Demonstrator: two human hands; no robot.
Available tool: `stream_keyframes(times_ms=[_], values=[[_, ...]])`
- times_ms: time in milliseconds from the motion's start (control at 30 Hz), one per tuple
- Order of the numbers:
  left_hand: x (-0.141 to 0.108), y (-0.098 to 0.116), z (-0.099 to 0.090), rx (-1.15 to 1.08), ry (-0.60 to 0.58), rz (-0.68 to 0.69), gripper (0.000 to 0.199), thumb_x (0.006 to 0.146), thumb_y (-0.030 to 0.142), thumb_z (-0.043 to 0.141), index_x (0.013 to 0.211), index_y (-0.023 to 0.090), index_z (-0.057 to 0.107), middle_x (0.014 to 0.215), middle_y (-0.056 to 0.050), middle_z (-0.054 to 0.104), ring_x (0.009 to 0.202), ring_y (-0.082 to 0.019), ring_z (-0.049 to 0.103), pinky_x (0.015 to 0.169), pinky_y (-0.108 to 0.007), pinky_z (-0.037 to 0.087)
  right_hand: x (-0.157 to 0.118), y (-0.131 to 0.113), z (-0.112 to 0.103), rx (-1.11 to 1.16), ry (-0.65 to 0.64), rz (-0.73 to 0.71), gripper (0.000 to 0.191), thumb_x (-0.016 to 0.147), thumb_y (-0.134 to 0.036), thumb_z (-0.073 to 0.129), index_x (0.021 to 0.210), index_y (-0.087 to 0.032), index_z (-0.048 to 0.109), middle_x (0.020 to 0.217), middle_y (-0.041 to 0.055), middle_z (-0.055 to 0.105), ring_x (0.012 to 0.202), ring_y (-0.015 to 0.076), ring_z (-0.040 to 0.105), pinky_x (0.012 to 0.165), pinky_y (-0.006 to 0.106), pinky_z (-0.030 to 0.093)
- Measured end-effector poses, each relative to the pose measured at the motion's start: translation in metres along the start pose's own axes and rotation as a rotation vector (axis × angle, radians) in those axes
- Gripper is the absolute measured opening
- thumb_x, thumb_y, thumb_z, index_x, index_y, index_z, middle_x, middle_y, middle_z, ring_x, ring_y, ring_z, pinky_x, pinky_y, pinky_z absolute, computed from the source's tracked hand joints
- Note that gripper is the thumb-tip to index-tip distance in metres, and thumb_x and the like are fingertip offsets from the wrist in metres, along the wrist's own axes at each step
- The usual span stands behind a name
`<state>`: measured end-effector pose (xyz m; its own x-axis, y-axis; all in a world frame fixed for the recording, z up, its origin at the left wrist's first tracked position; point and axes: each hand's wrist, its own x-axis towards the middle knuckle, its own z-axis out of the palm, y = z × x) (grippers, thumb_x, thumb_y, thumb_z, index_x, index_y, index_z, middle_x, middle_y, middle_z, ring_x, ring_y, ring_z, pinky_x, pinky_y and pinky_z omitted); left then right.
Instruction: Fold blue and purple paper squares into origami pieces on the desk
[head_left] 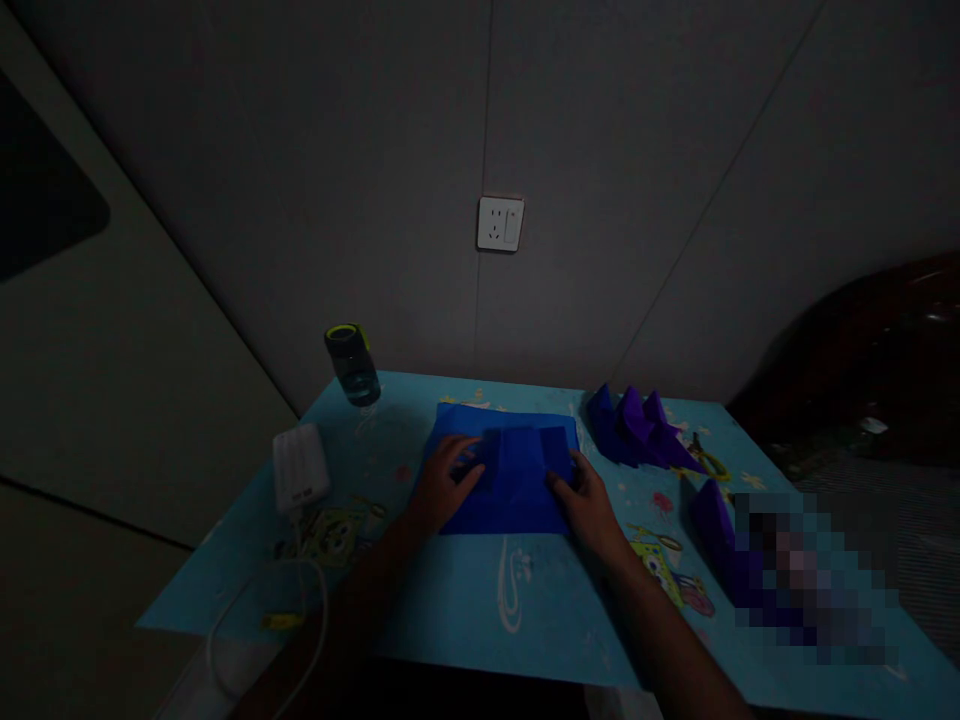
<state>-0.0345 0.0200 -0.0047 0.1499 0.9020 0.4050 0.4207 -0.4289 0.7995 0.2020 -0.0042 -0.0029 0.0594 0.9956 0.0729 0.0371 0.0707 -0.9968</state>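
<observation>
A piece of folded blue paper (523, 462) with creased panels lies over larger flat blue paper (499, 516) in the middle of the table. My left hand (444, 485) rests at the left side of the paper, its thumb and fingers spread apart. At the right edge of the folded piece, my right hand (586, 502) has its thumb on top and its fingers curled round the side. The undersides of the fingers and the lower layers of paper are hidden in the dim light.
Purple and blue folded paper shapes (637, 425) stand at the back right beside yellow-handled scissors (712, 462). Another purple folded piece (716, 525) is at the right, near a blurred patch. A water bottle (354, 368) and a white power bank (301, 468) with a cable (324, 590) are left.
</observation>
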Motion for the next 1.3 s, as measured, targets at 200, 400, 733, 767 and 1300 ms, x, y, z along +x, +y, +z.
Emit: stream_keyframes(times_ms=[200,400,733,767,1300], values=[[-0.006,-0.001,0.003,0.315,-0.224,0.237,0.027,0.091,0.016,0.056,0.112,0.024,0.069,0.118,-0.007,0.062,0.112,-0.022,0.055,0.100,-0.041,0.047,-0.004,0.009,0.003,-0.272,-0.051,-0.139,0.039,0.087,-0.033,0.055,0.124,-0.022,0.050,0.116,0.0097,0.067,0.103,0.0252,0.065,0.087,0.042,0.053],[-0.008,-0.003,0.009,0.428,-0.329,0.246,0.030,0.092,0.013,0.052,0.115,0.024,0.069,0.113,-0.006,0.064,0.107,-0.020,0.057,0.097,-0.038,0.049,-0.004,0.006,0.004,-0.479,-0.098,-0.232,0.038,0.086,-0.022,0.050,0.124,-0.021,0.053,0.116,0.0089,0.069,0.105,0.0251,0.065,0.091,0.043,0.051],[-0.006,-0.003,0.008,0.422,-0.360,0.236,0.031,0.090,0.009,0.053,0.113,0.021,0.068,0.119,-0.007,0.065,0.111,-0.020,0.058,0.101,-0.036,0.047,0.010,0.017,0.003,-0.403,-0.119,-0.152,0.035,0.082,-0.027,0.056,0.116,-0.022,0.049,0.110,0.0081,0.069,0.096,0.0248,0.066,0.085,0.043,0.052],[-0.006,-0.003,0.008,0.437,-0.366,0.237,0.032,0.089,0.009,0.052,0.115,0.022,0.067,0.122,-0.007,0.064,0.112,-0.021,0.058,0.101,-0.037,0.046,0.014,0.018,0.003,-0.376,-0.124,-0.131,0.037,0.081,-0.029,0.058,0.116,-0.022,0.047,0.108,0.0074,0.069,0.093,0.0242,0.067,0.083,0.042,0.053],[-0.007,-0.005,0.020,0.653,-0.515,0.225,0.054,0.088,0.005,0.041,0.140,0.021,0.046,0.152,-0.009,0.042,0.120,-0.028,0.053,0.097,-0.044,0.043,0.015,0.017,0.007,-0.622,-0.219,-0.347,0.032,0.084,-0.016,0.049,0.114,-0.021,0.060,0.112,0.0076,0.068,0.105,0.0247,0.062,0.094,0.045,0.047]])
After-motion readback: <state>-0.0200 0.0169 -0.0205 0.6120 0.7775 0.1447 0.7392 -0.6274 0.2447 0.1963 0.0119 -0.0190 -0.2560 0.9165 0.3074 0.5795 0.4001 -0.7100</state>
